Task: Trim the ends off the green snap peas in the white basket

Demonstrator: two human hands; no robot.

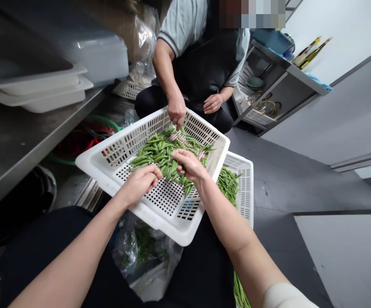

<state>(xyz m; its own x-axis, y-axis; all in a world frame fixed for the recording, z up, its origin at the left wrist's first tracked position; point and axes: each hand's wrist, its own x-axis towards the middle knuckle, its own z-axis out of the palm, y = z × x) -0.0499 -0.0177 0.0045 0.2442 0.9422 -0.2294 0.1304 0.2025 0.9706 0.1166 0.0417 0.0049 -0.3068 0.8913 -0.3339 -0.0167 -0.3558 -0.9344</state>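
Observation:
A white slotted plastic basket (201,214) is tilted in front of me, with a heap of green pea pods (155,149) inside. Over its near left part, my left hand (143,182) is closed with fingers curled; what they hold, if anything, is hidden. To its right, my right hand (188,163) pinches thumb and finger above the heap, seemingly on a green pea pod, mostly hidden by the fingers. Across the basket, a co-worker's hand (176,110) reaches down over the far rim with a pod at the fingertips. That person's other hand (213,103) rests near their lap.
A second white basket (245,188) with more green pods stands beneath at the right. Below the tilted basket is a clear plastic bag (153,273) with greens. A metal counter (22,141) bearing white trays (54,92) is at left; a shelf unit (278,90) stands back right.

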